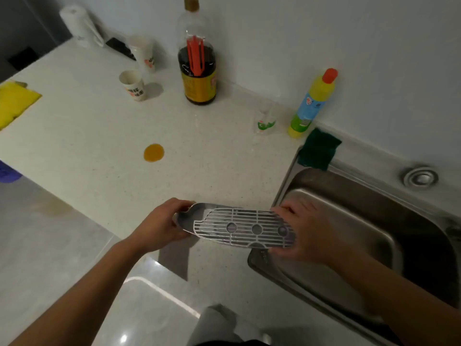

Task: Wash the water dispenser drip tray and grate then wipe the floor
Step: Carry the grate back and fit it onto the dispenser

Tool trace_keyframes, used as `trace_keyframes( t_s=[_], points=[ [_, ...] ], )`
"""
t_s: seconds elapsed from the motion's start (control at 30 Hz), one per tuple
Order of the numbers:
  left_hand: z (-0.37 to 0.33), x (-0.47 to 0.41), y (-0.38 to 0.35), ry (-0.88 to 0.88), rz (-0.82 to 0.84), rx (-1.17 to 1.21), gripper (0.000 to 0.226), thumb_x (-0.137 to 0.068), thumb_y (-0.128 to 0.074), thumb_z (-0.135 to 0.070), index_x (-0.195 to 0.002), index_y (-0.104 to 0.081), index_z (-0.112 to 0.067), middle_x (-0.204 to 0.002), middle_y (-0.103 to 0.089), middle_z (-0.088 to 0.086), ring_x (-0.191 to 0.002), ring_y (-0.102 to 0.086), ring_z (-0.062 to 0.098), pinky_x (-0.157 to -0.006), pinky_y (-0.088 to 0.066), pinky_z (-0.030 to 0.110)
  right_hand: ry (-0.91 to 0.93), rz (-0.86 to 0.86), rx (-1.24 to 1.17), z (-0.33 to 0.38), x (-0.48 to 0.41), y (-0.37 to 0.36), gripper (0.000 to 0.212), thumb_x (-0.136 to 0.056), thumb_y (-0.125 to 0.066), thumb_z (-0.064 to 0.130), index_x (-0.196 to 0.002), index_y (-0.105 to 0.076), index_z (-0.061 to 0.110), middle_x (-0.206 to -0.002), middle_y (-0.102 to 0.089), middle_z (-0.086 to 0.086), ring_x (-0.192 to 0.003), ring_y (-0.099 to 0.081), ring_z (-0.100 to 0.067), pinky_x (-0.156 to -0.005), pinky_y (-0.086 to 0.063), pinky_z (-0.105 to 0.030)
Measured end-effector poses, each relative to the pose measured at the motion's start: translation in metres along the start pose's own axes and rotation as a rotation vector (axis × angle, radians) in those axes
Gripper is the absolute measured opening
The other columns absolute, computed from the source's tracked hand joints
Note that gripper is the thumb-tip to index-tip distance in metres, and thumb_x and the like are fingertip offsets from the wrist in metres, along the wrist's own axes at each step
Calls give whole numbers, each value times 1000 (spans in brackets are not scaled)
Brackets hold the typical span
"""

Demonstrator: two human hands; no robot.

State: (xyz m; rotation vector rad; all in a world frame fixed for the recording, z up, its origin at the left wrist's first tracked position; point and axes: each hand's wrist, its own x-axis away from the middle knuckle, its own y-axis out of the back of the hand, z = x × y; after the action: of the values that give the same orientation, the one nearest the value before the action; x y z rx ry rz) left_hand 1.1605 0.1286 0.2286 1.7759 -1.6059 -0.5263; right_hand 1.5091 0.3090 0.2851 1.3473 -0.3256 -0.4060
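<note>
My head view is dim and soft, with a cool grey cast and fine grain. Light falls from above: the dark bottle and paper cup throw short shadows to the right on the counter. Bright glare streaks the glossy floor near me. The right hand is smeared by motion blur; the left hand stays sharper. Wide-angle distortion bends the counter edge and sink rim, and the far left corner darkens.
</note>
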Motion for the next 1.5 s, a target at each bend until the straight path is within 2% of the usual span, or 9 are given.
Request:
trace_keyframes(
  t_s=[0.57, 0.73, 0.8, 0.87, 1.0, 1.13, 1.27, 1.4, 1.5],
  points=[
    [2, 21, -8, -70, -93, -18, 66, -76, -89, -32, -134, -63, -17, -117, -70, -1, -102, -65, 15, -85, -54, 25, 55, -6, -7, 13, -28, -64, 100, -82, -44, 90, -145, -52, 12, -130, -55, -4, -115, -51, -20, -99, -51, -45],
    [2, 23, -10, -62, -78, -20, 67, -77, -88, -31, -137, -60, -19, -120, -69, -1, -105, -64, 16, -88, -58, 32, 63, 22, 39, 17, -19, -66, 101, -88, -35, 88, -157, -37, 14, -145, -48, -5, -128, -48, -22, -105, -50, -48],
    [3, 24, -9, -28, -27, 21, 73, -76, -90, -32, -140, -56, -22, -126, -65, -2, -110, -61, 14, -93, -57, 40, -34, 52, -15, 22, -15, -66, 100, -88, -33, 89, -160, -29, 20, -152, -43, -3, -134, -45, -20, -112, -46, -50],
    [4, 28, -7, 73, 18, 118, 83, -74, -87, -47, -146, -50, -26, -134, -58, -8, -118, -56, 10, -98, -51, 37, -310, 17, -232, 22, -12, -60, 91, -89, -33, 87, -159, -27, 31, -153, -40, 5, -132, -42, -12, -111, -41, -44],
    [-3, 34, -12, 343, -194, 287, 75, -78, -56, -75, -139, -59, -31, -123, -60, -10, -109, -59, 6, -88, -49, 31, -749, 0, -646, 2, 1, -52, 67, -90, -59, 66, -144, -48, 28, -129, -56, 7, -115, -57, -12, -92, -50, -32],
    [-10, 36, -26, 361, -212, 202, 47, -84, -48, -68, -113, -70, -38, -104, -65, -9, -99, -61, 13, -83, -46, 32, -831, 163, -775, 0, 14, -63, 50, -93, -68, 52, -135, -59, 26, -121, -65, 7, -97, -61, -3, -74, -46, -21],
    [-5, 33, -37, 447, -266, 281, 36, -94, -61, -51, -118, -74, -27, -109, -72, -1, -101, -66, 19, -90, -54, 41, -953, 120, -873, 2, 18, -69, 47, -87, -72, 58, -125, -60, 33, -112, -67, 12, -99, -66, -7, -84, -58, -35],
    [-11, 33, -41, 442, -273, 237, 36, -95, -56, -52, -87, -79, -27, -75, -74, -5, -73, -67, 14, -63, -49, 30, -1010, 136, -920, 2, 19, -64, 38, -81, -73, 66, -101, -69, 34, -99, -75, 12, -89, -73, -15, -69, -57, -31],
    [-22, 34, -44, 460, -284, 174, 36, -102, -53, -40, -81, -77, -23, -69, -70, 3, -67, -66, 22, -60, -48, 33, -1000, 146, -904, 9, 17, -59, 29, -86, -69, 63, -93, -69, 35, -93, -76, 10, -83, -74, -14, -63, -53, -27]
  ],
)
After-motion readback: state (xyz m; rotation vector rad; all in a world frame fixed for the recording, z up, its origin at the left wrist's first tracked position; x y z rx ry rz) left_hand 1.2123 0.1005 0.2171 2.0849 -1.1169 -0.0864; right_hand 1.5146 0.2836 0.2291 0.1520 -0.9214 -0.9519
